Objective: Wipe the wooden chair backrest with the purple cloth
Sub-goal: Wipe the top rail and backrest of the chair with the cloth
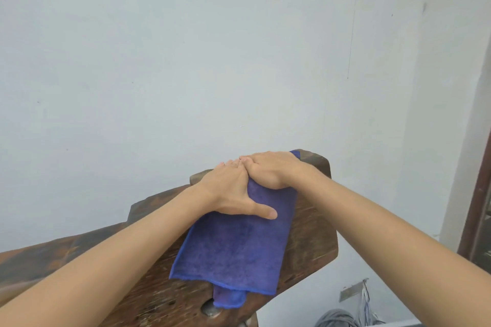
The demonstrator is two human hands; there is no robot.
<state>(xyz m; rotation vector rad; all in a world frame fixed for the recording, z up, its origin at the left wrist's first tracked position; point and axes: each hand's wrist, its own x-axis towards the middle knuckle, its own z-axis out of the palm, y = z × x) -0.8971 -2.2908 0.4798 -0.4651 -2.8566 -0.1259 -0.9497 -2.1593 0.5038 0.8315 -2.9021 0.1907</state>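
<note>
The cloth lies in the lower middle of the frame, draped over the dark wooden backrest, which runs from the lower left up to a rounded end right of centre. It is folded at least double: a second layer pokes out under its lower edge, near a round hole or fitting in the wood at the bottom of the frame.

Both hands sit on the cloth's upper end, touching each other. The left hand lies flat, fingers reaching over the top of the backrest and thumb spread across the fabric, pressing rather than pinching. The right hand is curled, and the cloth bunches under its palm, so it looks closed on the fabric; its fingertips are hidden over the far edge.

The cloth looks soft, light and limp, with a fuzzy pile. It probably follows whatever presses it and crumples if pushed from one edge, so it is best held as here: a flat palm on top to spread the pressure, and the other hand gathering the upper end so the layers do not slide apart. The loose lower end is likely to trail and may fold over on a return stroke.

The backrest looks stiff and heavy, its surface worn and pitted. The pile may snag a little on rough spots. It should take firm pressure without moving.
</note>
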